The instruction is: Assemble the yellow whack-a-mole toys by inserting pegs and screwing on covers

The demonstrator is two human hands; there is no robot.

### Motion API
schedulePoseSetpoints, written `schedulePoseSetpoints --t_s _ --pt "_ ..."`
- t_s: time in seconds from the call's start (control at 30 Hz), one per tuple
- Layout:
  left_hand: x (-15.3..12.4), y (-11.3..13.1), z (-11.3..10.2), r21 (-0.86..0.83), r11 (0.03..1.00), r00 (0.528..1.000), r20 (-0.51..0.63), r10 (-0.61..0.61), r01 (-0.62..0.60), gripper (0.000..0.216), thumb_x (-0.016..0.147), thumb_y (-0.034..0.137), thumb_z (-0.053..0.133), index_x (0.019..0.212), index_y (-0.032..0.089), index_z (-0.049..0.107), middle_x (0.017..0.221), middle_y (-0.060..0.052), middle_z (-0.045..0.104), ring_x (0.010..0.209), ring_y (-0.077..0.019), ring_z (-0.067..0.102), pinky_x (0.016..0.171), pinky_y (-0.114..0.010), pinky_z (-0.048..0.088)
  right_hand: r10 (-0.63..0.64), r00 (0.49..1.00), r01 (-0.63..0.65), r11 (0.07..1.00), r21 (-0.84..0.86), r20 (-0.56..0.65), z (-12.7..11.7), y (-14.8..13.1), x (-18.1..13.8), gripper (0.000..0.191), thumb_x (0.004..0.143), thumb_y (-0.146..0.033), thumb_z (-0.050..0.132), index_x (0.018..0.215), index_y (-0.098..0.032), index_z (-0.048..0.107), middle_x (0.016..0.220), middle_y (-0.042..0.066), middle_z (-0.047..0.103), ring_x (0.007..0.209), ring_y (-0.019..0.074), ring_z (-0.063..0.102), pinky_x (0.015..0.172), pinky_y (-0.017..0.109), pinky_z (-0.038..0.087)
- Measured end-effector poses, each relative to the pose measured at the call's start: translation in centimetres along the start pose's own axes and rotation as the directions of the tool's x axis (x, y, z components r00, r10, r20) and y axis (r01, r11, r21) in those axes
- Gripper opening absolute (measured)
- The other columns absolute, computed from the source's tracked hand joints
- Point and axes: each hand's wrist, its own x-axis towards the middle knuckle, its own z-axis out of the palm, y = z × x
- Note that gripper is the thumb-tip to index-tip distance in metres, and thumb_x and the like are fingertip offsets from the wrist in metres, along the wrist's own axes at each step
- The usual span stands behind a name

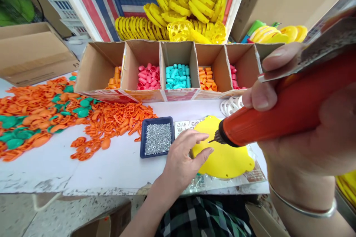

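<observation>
My right hand (300, 148) is wrapped round a red electric screwdriver (267, 111), which comes in tilted from the right. Its thin bit points left above a flat yellow plastic piece (225, 159) with a scalloped edge and small holes. Close to the bit's tip is my left hand (183, 152), with thumb and forefinger apart on either side of the tip. I make out nothing between those fingers. Left of this hand sits a dark blue tray (142, 140) of small silver screws (158, 139). The yellow piece lies on printed paper and clear plastic.
Behind stands a cardboard divider box (178, 95) with pink, teal and orange caps. Orange and green plastic parts (55, 111) are heaped on the left. Yellow parts (180, 7) fill a crate beyond. White rings (230, 106) lie near the screwdriver; the table's front edge is close to my body.
</observation>
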Motion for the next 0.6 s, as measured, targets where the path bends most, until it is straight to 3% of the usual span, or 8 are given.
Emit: schedulePoseSetpoints --t_s 0.17,0.37,0.5,0.6 --pt "0.5 0.9 0.7 0.085 0.993 0.994 0.073 0.075 -0.082 0.027 0.086 0.026 0.073 0.109 0.02 0.062 0.099 -0.005 0.068 0.096 -0.0208 0.064 0.086 -0.036 0.053 -0.037 0.999 0.038 0.997 -0.071 0.011 -1.8 -0.7 -0.1 0.021 0.086 -0.048 0.064 0.103 -0.035 0.061 0.094 -0.001 0.065 0.058 0.0153 0.053 0.049 0.034 0.042" --pt "1.0 2.0 2.1 0.137 0.982 0.954 0.285 0.09 -0.134 0.026 0.092 0.021 0.064 0.117 0.018 0.061 0.12 -0.008 0.066 0.112 -0.0226 0.061 0.097 -0.042 0.05 -0.004 0.999 -0.005 0.98 -0.197 -0.049 -6.6 -1.0 -1.4 0.028 0.089 -0.044 0.064 0.111 -0.028 0.069 0.095 0.002 0.059 0.056 0.0149 0.043 0.047 0.036 0.042" --pt "2.0 2.5 4.0 0.211 0.953 0.889 0.446 0.102 -0.215 0.026 0.094 0.024 0.061 0.118 0.015 0.062 0.132 -0.011 0.061 0.119 -0.027 0.057 0.1 -0.046 0.048 0.064 0.983 -0.107 0.96 -0.259 -0.17 -9.1 -1.8 -3.1 0.039 0.076 -0.043 0.076 0.113 -0.032 0.069 0.099 0.003 0.057 0.058 0.0166 0.04 0.048 0.038 0.037" --pt "2.6 2.7 5.2 0.258 0.928 0.859 0.501 0.108 -0.267 0.028 0.091 0.029 0.065 0.115 0.014 0.063 0.131 -0.014 0.061 0.12 -0.0294 0.057 0.1 -0.047 0.048 0.045 0.977 -0.105 0.953 -0.285 -0.21 -9.9 -1.9 -3.8 0.045 0.067 -0.038 0.081 0.11 -0.033 0.07 0.097 0.005 0.057 0.069 0.0212 0.046 0.046 0.035 0.029"
